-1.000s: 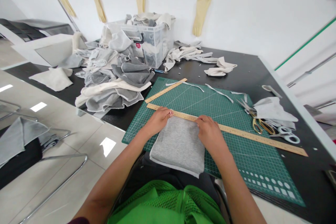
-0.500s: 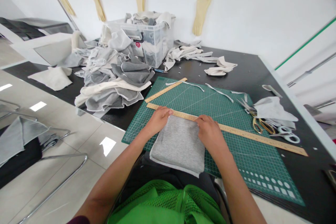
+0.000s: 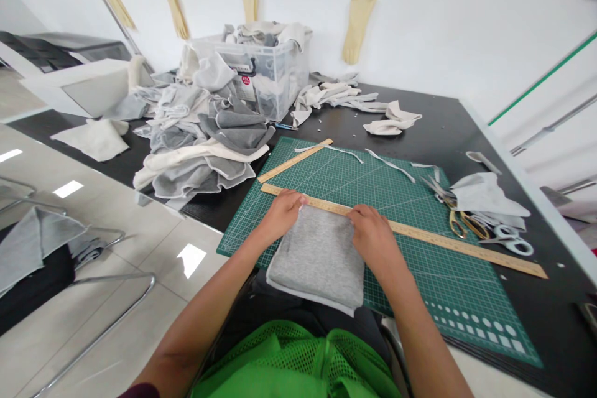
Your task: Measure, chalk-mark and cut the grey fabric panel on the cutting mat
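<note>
Gray cloth (image 3: 321, 255) lies on the near part of the green mat (image 3: 448, 280), and its bottom edge pokes out past the mat's near side, over the person's lap. A paler edge peeks out along the bottom of it. The left hand (image 3: 283, 210) has its fingers bent and pinches the cloth's far left corner — the thumb is right by the long wooden ruler (image 3: 466, 247). The right hand (image 3: 373, 233) is curled too, and it pinches the cloth's far right corner. The long ruler runs across the mat, just past the cloth, and its right end sticks out past the mat's right side.

A short wooden ruler (image 3: 293, 161) lies slanted at the mat's far left side. Thin strips (image 3: 390, 165) of cloth lie on the far part of the mat. At the mat's right edge are scissors with gold handles (image 3: 450, 204), and just off that edge are scissors with white handles (image 3: 512, 239) and a light gray scrap (image 3: 485, 191).

Left of the mat there is a big messy pile of cloths (image 3: 205, 137). Behind the mat a pen (image 3: 285, 127) lies on the black table (image 3: 433, 118), near a clear box (image 3: 280, 87) stuffed with cloth. Pale scraps (image 3: 331, 94) lie behind the mat too — and yellow gloves (image 3: 359, 28) hang on the wall beyond it.
</note>
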A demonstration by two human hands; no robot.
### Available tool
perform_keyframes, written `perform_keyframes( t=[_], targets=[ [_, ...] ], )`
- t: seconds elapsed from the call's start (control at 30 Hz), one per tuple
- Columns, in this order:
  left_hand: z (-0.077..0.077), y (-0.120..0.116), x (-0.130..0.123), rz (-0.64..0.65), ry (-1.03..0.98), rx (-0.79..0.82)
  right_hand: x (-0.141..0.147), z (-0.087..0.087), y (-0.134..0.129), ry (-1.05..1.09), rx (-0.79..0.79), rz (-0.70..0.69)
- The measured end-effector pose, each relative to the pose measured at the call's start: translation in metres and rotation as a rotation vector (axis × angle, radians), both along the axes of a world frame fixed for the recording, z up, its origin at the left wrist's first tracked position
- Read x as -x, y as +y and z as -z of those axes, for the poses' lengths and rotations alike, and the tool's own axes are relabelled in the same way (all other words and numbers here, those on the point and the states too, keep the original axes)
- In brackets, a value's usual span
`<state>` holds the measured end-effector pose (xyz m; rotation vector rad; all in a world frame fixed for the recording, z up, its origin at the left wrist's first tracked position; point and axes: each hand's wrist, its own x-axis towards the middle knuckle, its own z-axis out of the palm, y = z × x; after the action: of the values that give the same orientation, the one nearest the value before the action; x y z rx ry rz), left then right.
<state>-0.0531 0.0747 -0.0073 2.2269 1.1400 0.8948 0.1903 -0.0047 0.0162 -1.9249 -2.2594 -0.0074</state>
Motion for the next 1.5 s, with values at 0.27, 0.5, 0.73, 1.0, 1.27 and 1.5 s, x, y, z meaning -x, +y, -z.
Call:
perform_keyframes(
  t=[0.27,0.5,0.73,1.0,1.27,1.5],
  targets=[
    [0.0042,0.0007,0.0003,-0.023,-0.049,0.003,0.0002,-0.0005,0.0002,-0.015,-0.001,0.008],
    [0.0044,0.0012,0.0014,-0.038,-0.084,0.007,0.0005,-0.0006,0.0004,-0.001,0.0,0.005],
    [0.0041,0.0015,-0.0001,-0.011,-0.07,-0.013,0.0003,-0.0007,0.0005,0.008,0.013,0.012],
    [0.0043,0.0021,-0.0015,-0.019,-0.003,0.004,0.0012,-0.0029,-0.0008,0.016,0.011,0.009],
    [0.0038,0.0027,-0.0004,-0.028,-0.017,0.038,0.0014,-0.0016,0.0001,-0.001,0.019,0.012],
    [0.0028,0.0025,0.0019,-0.024,-0.043,0.065,0.0014,-0.0017,-0.0001,-0.003,0.011,0.012]
  ],
)
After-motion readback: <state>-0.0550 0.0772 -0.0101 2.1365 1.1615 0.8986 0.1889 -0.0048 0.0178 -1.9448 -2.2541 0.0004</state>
